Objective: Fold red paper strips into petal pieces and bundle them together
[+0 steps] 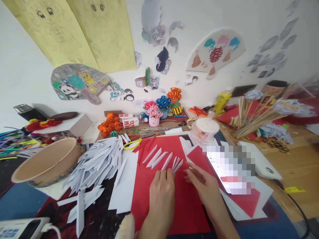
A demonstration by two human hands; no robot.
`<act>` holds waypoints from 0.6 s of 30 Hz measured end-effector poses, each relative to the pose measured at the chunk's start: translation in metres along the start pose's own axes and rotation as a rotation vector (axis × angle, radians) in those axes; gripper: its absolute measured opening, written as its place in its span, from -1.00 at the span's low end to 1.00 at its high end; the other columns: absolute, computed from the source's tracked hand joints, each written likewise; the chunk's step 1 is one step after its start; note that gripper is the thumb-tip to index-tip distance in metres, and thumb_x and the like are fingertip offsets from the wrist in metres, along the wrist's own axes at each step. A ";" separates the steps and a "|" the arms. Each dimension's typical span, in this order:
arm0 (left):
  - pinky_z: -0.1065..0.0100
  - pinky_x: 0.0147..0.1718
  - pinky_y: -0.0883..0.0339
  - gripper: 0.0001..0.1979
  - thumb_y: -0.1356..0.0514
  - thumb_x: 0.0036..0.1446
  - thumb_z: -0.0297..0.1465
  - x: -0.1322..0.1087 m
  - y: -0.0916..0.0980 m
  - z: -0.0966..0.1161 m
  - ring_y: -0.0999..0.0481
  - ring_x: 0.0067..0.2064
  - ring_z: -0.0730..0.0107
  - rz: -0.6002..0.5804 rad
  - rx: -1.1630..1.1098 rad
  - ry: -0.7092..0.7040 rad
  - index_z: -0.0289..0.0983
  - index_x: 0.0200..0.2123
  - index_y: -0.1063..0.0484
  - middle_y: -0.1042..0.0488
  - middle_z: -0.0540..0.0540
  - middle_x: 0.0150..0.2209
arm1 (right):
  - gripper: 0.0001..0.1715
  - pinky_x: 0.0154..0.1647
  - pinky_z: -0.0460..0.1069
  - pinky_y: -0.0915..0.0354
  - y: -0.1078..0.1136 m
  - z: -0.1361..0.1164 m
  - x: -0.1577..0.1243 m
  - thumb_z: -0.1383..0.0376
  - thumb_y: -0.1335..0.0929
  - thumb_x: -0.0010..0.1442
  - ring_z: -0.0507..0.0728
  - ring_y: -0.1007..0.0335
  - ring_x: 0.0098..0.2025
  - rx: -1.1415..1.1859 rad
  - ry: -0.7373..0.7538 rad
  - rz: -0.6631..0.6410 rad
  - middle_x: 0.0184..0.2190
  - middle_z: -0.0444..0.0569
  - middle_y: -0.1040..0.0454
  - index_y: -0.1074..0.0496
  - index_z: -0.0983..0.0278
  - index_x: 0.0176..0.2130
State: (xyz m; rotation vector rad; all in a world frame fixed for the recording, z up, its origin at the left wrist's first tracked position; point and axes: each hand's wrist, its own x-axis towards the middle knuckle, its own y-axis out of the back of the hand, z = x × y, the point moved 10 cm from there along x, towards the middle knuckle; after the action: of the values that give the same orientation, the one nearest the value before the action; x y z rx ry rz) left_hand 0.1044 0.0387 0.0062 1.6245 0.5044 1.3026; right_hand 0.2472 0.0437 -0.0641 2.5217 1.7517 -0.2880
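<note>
My left hand (161,191) rests over a red sheet of paper (144,189), its fingers curled down and their tips hidden. Right at those fingers lie a folded white paper strip (167,160) and a small fan of white strips (177,164); whether the hand pinches one I cannot tell. Just right of the fan, my right hand (204,182) hovers with fingers loosely apart and nothing visible in it. More folded strips (155,158) lie in a slanted row on the red sheet. A big heap of white strips (99,162) spreads to the left.
Yellow-handled scissors (133,144) lie behind the white sheet. A beige bowl (47,159) stands left of the heap. On the right are a lit phone (219,169), a white device (261,162) with a cable, and a lidded cup (205,127). Craft flowers (154,113) line the wall.
</note>
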 end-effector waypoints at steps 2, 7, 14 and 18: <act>0.34 -0.51 -0.34 -0.74 -0.10 0.06 -0.75 0.001 -0.004 0.002 -0.45 -0.41 0.24 -0.018 0.027 -0.008 -0.28 -0.31 -0.36 -0.43 -0.03 -0.45 | -0.54 -0.30 0.10 -0.45 -0.006 -0.004 0.000 0.00 -0.44 0.08 0.22 -0.53 -0.40 -0.137 0.039 -0.039 -0.34 0.08 -0.62 -0.60 0.30 -0.18; 0.27 -0.43 -0.38 -0.76 -0.07 0.07 -0.74 0.004 -0.015 0.005 -0.43 -0.36 0.21 -0.064 0.086 -0.034 -0.30 -0.35 -0.36 -0.41 -0.08 -0.42 | -0.67 -0.45 0.05 -0.29 -0.036 -0.020 0.005 0.08 -0.38 0.14 0.24 -0.48 -0.48 -0.465 0.136 -0.127 -0.50 0.06 -0.60 -0.56 0.22 -0.50; 0.26 -0.39 -0.42 -0.79 -0.10 0.08 -0.71 0.007 -0.018 0.002 -0.43 -0.34 0.22 -0.096 0.083 -0.013 -0.31 -0.39 -0.41 -0.43 -0.10 -0.41 | -0.48 -0.62 -0.03 0.07 -0.052 -0.013 0.031 0.19 -0.34 0.14 0.01 -0.05 -0.70 -0.797 0.125 -0.111 -0.78 -0.11 -0.29 -0.18 0.23 -0.75; 0.25 -0.38 -0.42 -0.78 -0.12 0.07 -0.69 0.010 -0.015 -0.004 -0.44 -0.35 0.22 -0.180 -0.032 -0.014 -0.28 -0.41 -0.45 -0.45 -0.08 -0.42 | -0.48 -0.62 -0.04 0.12 -0.055 -0.007 0.035 0.31 -0.34 0.08 -0.02 0.04 -0.71 -0.839 0.100 -0.078 -0.83 -0.19 -0.15 -0.08 0.23 -0.77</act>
State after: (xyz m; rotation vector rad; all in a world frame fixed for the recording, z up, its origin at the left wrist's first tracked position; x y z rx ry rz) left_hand 0.1078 0.0553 -0.0014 1.5239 0.6041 1.1594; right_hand 0.2089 0.0963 -0.0602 1.8755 1.5390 0.4837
